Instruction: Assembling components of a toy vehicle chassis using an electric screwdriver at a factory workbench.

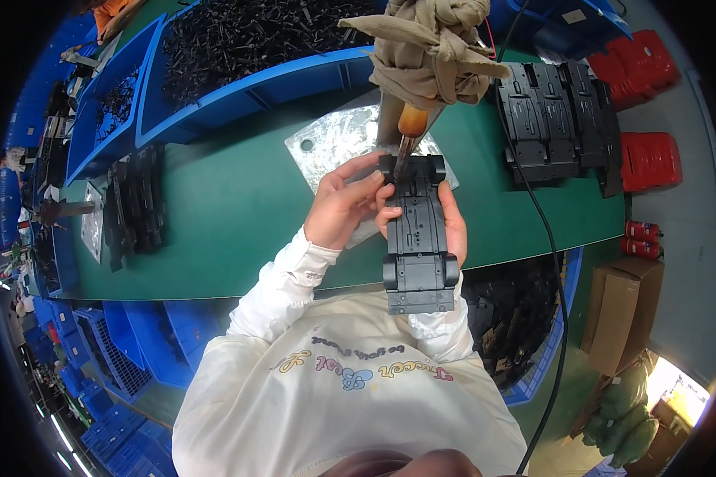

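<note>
A long black plastic chassis (416, 226) with rounded wheel arches is held over the green table, its near end close to my shirt. My right hand (453, 225) grips it from beneath and the right side, with fingertips showing at its left edge. My left hand (336, 208) pinches the far left corner by the wheel arch, thumb nearest me. Just above the chassis's far end hangs a tool with an amber collar (413, 121) and a narrow metal tip; whether the tip touches is unclear. Knotted tan cloth (429, 56) wraps the tool's upper part.
A blue bin (247, 99) heaped with small black parts stands at the back left. Similar black chassis (545, 119) lie stacked at right, and dark parts (135, 199) at left. Behind my hands is a metal plate (334, 143). A black cable (550, 246) runs down the right.
</note>
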`<state>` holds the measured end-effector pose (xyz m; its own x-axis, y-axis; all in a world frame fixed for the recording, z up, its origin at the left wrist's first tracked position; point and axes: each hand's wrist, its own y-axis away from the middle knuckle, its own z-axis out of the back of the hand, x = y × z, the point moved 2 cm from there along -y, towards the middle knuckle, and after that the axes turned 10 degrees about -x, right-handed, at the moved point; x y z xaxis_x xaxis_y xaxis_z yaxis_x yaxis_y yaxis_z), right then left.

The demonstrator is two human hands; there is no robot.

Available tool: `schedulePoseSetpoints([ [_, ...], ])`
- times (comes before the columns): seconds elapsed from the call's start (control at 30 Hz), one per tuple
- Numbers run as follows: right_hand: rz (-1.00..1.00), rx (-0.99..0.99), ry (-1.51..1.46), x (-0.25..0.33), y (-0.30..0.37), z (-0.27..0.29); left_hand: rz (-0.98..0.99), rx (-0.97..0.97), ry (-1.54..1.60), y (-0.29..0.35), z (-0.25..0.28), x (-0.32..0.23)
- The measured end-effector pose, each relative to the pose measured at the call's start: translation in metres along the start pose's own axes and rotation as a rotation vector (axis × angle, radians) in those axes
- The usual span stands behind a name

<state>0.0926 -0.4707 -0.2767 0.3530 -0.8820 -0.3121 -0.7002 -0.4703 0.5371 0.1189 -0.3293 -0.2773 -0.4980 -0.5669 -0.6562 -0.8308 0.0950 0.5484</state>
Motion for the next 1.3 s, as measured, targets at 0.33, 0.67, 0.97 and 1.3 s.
schedulePoseSetpoints([
  [0.33, 0.007, 0.002, 0.01, -0.0003, 0.0, -0.0017, -0.008, 0.07, -0.01, -0.0014, 0.0031, -0.0024],
  [0.67, 0.008, 0.004, 0.018, -0.0003, 0.0, -0.0014, -0.007, 0.07, -0.025, -0.003, 0.0061, -0.0002],
  [0.97, 0.02, -0.032, -0.003, -0.0022, -0.0002, -0.0029, 0.002, 0.073, -0.027, -0.0016, 0.0044, -0.0024],
  [1.3, 0.019, -0.036, -0.013, -0.0024, 0.0011, -0.0037, -0.018, 0.05, -0.012, -0.0015, 0.0016, -0.0007],
])
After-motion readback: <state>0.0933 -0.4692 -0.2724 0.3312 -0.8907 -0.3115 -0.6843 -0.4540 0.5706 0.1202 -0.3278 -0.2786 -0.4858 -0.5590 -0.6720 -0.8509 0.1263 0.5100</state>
